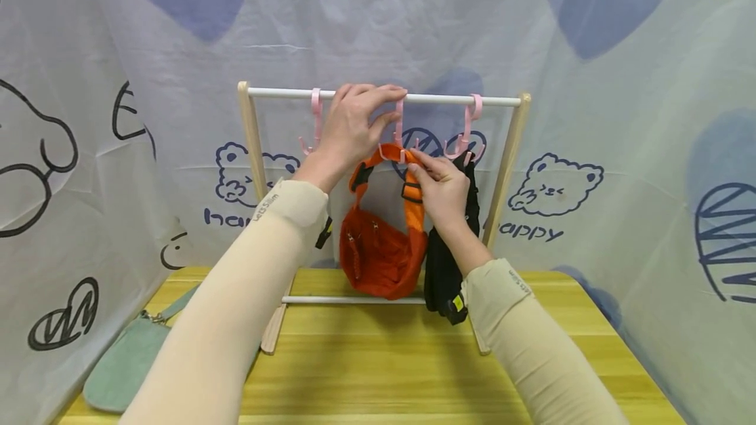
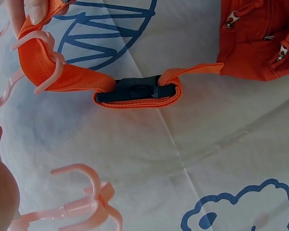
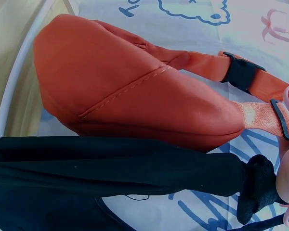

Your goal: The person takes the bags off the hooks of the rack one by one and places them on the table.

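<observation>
An orange waist bag hangs by its looped strap from the middle pink hook of a rack. At the top of that hook, my left hand holds its stem by the white rod, thumb and fingers on either side. My right hand pinches the orange strap close to the hook's prongs, above a black slider. In the left wrist view, the strap passes through the prongs, and a black buckle sits lower along it. The bag's smooth side faces the right wrist camera.
A black bag hangs from the right pink hook, close beside my right hand. Another pink hook is on the left of the rod. A green bag lies at the table's left, partly behind my left sleeve. Printed cloth surrounds the table.
</observation>
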A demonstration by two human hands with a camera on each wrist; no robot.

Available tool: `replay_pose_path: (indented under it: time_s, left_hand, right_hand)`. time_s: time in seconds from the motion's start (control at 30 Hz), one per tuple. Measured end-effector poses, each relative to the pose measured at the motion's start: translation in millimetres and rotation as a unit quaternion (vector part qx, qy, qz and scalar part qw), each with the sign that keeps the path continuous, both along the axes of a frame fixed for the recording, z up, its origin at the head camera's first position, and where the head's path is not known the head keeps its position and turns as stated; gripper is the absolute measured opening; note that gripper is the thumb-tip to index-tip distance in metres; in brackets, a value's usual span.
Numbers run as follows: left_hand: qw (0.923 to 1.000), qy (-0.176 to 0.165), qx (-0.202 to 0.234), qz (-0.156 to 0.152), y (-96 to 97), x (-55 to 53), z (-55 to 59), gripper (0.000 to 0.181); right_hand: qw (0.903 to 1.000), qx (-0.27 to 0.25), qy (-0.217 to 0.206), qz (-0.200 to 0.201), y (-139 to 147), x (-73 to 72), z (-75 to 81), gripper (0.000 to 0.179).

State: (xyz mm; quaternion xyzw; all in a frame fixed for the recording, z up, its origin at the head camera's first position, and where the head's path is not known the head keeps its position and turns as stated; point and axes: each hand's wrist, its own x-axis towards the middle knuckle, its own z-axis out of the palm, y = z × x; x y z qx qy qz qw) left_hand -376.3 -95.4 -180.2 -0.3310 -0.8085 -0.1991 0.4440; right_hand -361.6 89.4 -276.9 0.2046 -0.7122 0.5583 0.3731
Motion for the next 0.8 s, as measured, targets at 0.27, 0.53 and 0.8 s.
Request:
replay_pose_path:
  time_s: [0.27, 0.53, 0.8]
  left_hand:
    - [1.0, -0.002, -0.001, 0.004, 0.4, 1.1, 0.3, 0.038]
    - [0.9999, -0.009, -0.005, 0.007, 4.6, 0.0, 1.0, 0.038]
    - [0.9998, -0.014, -0.001, 0.016, 2.2, 1.0, 2.9, 0.038]
  right_hand:
    - [0.9997, -0.004, 0.024, 0.009, 1.1, -0.5, 4.0, 0.026]
    - [0.9997, -0.006, 0.024, 0.007, 4.5, -0.2, 9.1, 0.025]
    - [0.9998, 0.003, 0.015, 0.012, 2.4, -0.5, 17.9, 0.024]
